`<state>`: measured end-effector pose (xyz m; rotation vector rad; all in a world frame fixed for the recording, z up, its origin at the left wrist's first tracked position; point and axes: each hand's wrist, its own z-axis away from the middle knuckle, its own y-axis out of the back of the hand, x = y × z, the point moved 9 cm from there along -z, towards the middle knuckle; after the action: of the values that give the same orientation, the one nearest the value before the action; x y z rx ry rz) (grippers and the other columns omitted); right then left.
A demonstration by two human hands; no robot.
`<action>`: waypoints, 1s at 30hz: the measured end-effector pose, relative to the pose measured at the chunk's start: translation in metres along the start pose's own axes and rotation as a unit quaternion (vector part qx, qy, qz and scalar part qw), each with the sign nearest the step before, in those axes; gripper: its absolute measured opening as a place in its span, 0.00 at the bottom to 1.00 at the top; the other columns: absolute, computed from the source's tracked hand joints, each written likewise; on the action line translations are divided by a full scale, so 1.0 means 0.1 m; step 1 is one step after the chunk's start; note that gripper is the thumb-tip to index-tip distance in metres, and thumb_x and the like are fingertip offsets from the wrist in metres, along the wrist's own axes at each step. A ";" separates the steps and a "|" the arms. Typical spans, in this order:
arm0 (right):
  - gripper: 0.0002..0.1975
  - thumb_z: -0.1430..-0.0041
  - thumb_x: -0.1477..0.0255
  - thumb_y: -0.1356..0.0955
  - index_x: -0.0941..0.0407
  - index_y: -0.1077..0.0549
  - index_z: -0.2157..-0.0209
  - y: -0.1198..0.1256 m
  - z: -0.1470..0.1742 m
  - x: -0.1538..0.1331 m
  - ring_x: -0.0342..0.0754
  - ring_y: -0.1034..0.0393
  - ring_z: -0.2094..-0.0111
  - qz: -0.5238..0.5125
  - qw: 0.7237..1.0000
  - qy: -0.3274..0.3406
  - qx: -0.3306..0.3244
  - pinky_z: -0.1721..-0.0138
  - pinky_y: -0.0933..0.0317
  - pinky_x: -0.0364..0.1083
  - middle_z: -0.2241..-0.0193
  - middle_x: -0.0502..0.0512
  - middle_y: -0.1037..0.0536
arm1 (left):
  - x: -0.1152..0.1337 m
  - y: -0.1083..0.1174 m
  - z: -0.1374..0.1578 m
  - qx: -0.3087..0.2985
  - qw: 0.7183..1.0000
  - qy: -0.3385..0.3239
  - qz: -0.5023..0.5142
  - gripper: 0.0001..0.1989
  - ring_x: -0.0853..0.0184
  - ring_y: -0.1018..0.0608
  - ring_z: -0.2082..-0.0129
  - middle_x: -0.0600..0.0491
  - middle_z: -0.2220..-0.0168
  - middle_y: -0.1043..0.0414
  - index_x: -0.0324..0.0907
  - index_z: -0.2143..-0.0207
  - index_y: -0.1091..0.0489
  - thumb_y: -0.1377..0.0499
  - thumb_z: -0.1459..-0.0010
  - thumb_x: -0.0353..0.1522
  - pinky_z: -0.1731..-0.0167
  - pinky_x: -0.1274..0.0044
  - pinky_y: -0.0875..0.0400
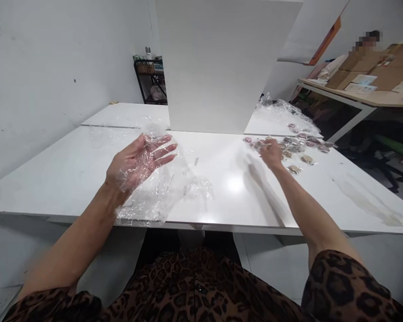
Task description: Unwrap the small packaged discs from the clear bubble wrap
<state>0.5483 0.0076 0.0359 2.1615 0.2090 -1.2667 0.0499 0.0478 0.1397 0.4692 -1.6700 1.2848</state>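
Observation:
Clear plastic bag [161, 192] hangs from my left hand [144, 156] and trails down to the table's front edge. The thin film drapes over the palm and wrist, with the thumb against it and the other fingers stretched apart. Over on the right, my right hand [271, 153] reaches down among small round packets in clear wrappers, its fingers drawn together at the left side of the pile. What the fingertips grip is hidden. A tan packet [294, 169] and another tan packet [307, 159] lie beside this hand, near dark reddish packets [302, 135].
A tall white panel [221, 67] stands upright at the back of the white table [215, 201]. Crumpled clear plastic [285, 112] lies behind the packets. Beyond, a person sits near cardboard boxes [359, 67] on another table. A dark shelf [141, 80] stands behind.

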 end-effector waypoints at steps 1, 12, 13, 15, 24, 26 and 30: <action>0.14 0.40 0.70 0.32 0.60 0.28 0.53 0.13 -0.17 0.08 0.51 0.30 0.68 0.010 0.999 -0.026 0.016 0.60 0.34 0.54 0.67 0.58 0.24 | -0.04 0.03 0.01 0.007 1.000 0.007 0.000 0.13 0.50 0.25 0.36 0.47 0.47 0.21 0.47 0.68 0.26 0.44 0.32 0.40 0.37 0.53 0.29; 0.45 0.49 0.53 0.23 0.49 0.38 0.33 -0.61 1.58 -1.22 0.54 0.27 0.52 -0.155 0.888 0.122 -0.415 0.59 0.27 0.52 0.35 0.67 0.34 | -0.47 -0.30 0.24 -0.113 0.990 0.078 -0.015 0.09 0.49 0.19 0.46 0.43 0.45 0.22 0.44 0.67 0.28 0.39 0.35 0.39 0.44 0.53 0.25; 0.50 0.52 0.54 0.21 0.47 0.40 0.31 -0.73 2.02 -1.40 0.52 0.26 0.54 -0.176 0.845 0.140 -0.486 0.62 0.27 0.50 0.35 0.65 0.34 | -0.54 -0.40 0.30 -0.149 0.985 0.087 -0.022 0.10 0.49 0.18 0.48 0.42 0.45 0.22 0.43 0.67 0.29 0.38 0.36 0.39 0.45 0.53 0.25; 0.46 0.49 0.56 0.21 0.46 0.37 0.32 -0.84 2.70 -1.63 0.49 0.26 0.60 -0.209 0.785 0.151 -0.564 0.64 0.27 0.49 0.42 0.61 0.26 | -0.65 -0.55 0.43 -0.211 0.972 0.098 -0.047 0.12 0.49 0.17 0.51 0.43 0.46 0.22 0.43 0.66 0.31 0.37 0.36 0.42 0.47 0.53 0.24; 0.15 0.46 0.54 0.23 0.52 0.17 0.68 -0.86 2.70 -2.22 0.45 0.31 0.76 -0.330 0.822 0.134 -0.444 0.76 0.35 0.46 0.71 0.54 0.20 | -0.57 -0.03 0.68 -0.163 0.885 -0.013 -0.436 0.35 0.51 0.29 0.38 0.43 0.34 0.37 0.50 0.39 0.38 0.32 0.44 0.49 0.45 0.63 0.30; 0.13 0.46 0.57 0.22 0.52 0.17 0.67 -1.02 2.69 -2.32 0.46 0.27 0.73 -0.346 0.804 0.142 -0.462 0.72 0.32 0.46 0.69 0.54 0.19 | -0.68 0.08 0.66 -0.197 0.865 0.035 -0.460 0.30 0.56 0.24 0.50 0.46 0.46 0.28 0.47 0.44 0.36 0.35 0.42 0.51 0.54 0.67 0.29; 0.12 0.41 0.62 0.24 0.48 0.17 0.55 -1.37 2.54 -2.13 0.46 0.24 0.64 -0.362 0.814 0.088 -0.445 0.63 0.30 0.46 0.59 0.54 0.17 | -0.40 0.46 0.27 -0.101 0.899 0.021 -0.426 0.15 0.67 0.26 0.68 0.54 0.68 0.29 0.41 0.64 0.31 0.34 0.39 0.43 0.67 0.73 0.34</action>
<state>0.1914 0.0050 0.0655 1.3503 1.4969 -0.9834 0.0225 0.0316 0.0813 0.9058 -1.2893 0.4611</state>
